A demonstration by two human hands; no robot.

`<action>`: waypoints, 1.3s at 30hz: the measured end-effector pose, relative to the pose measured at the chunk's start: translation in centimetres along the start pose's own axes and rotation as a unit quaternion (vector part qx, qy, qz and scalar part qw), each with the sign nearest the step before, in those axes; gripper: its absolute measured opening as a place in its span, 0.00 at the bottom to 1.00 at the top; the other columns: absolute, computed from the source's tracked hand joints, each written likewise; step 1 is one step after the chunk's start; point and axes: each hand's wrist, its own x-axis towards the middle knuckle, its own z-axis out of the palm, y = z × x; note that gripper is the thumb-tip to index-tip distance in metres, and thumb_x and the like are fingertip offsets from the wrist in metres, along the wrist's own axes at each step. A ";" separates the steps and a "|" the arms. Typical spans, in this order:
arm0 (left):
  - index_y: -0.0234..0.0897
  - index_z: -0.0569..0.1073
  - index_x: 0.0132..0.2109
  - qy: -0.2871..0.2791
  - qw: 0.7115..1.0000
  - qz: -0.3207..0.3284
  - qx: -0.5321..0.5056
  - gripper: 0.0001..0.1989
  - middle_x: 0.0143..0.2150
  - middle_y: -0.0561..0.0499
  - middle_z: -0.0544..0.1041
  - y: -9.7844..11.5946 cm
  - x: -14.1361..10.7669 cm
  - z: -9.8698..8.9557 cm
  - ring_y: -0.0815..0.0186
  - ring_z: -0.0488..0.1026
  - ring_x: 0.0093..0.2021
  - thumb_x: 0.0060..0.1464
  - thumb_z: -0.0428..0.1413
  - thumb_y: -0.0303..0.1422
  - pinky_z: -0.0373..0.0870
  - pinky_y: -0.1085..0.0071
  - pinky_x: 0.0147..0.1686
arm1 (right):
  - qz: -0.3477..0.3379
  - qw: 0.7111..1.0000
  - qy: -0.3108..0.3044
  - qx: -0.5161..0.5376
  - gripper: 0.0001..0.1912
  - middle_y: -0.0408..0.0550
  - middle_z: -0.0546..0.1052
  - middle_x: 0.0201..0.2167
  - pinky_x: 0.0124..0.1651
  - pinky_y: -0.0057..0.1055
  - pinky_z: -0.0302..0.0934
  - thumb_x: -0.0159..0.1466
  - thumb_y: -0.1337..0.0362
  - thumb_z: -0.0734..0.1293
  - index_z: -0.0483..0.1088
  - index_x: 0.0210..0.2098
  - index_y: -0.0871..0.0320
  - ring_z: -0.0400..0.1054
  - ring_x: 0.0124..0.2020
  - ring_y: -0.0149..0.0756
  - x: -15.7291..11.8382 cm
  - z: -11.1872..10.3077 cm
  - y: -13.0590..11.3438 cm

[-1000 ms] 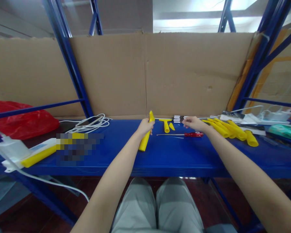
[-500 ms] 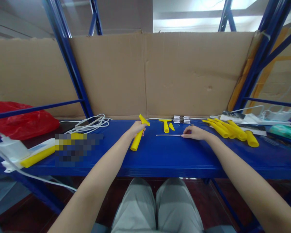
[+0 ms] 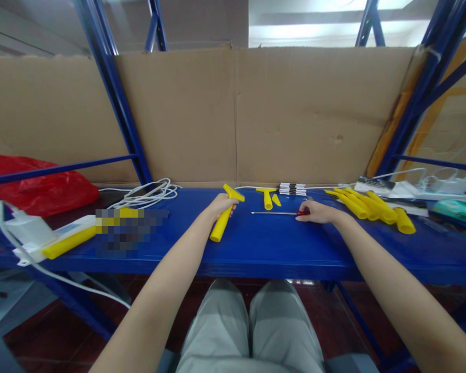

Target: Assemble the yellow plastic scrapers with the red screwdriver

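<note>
My left hand (image 3: 220,206) is wrapped round a yellow T-shaped scraper handle (image 3: 219,229), its wide head up and its round end tilted down toward me. At the red handle of a screwdriver (image 3: 274,213), the fingers of my right hand (image 3: 314,212) are closed. The screwdriver's long metal shaft points left, low over the blue tabletop. Just behind it lie another yellow T-shaped piece (image 3: 268,199) and a small yellow wedge-shaped piece (image 3: 276,200).
A stack of white strips (image 3: 292,189) sits by the cardboard wall (image 3: 287,114). Several yellow handles (image 3: 373,206) lie at the right. To the left are a coiled white cable (image 3: 155,194), a power strip (image 3: 68,231) and a red plastic bag (image 3: 42,186).
My right hand has shifted slightly right along the screwdriver, and its red handle now shows at the fingers. The left hand keeps hold of the yellow scraper handle. The view has tilted slightly.
</note>
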 end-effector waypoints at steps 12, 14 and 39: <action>0.35 0.63 0.24 -0.010 1.000 0.011 0.004 0.07 0.15 0.57 0.63 -0.2 0.0 0.2 0.75 0.60 0.13 0.47 0.52 0.22 0.57 0.77 0.15 | -0.082 0.991 0.093 0.050 0.12 0.50 0.77 0.31 0.36 0.35 0.59 0.57 0.53 0.62 0.67 0.32 0.55 0.69 0.35 0.42 0.1 0.0 -0.7; 0.35 0.63 0.24 -0.012 1.000 0.010 0.010 0.07 0.15 0.57 0.63 -0.1 -0.1 0.4 0.74 0.60 0.13 0.47 0.51 0.22 0.57 0.77 0.15 | -0.081 0.990 0.107 0.047 0.12 0.50 0.77 0.32 0.37 0.36 0.60 0.57 0.53 0.62 0.67 0.33 0.55 0.69 0.36 0.42 0.2 0.1 -0.9; 0.34 0.65 0.26 -0.046 0.999 0.019 0.015 0.06 0.14 0.57 0.64 0.4 -0.7 1.3 0.74 0.60 0.12 0.48 0.52 0.22 0.59 0.76 0.16 | -0.045 0.991 0.121 -0.015 0.13 0.49 0.77 0.32 0.39 0.39 0.56 0.58 0.52 0.61 0.66 0.33 0.54 0.70 0.35 0.42 0.4 0.4 -0.9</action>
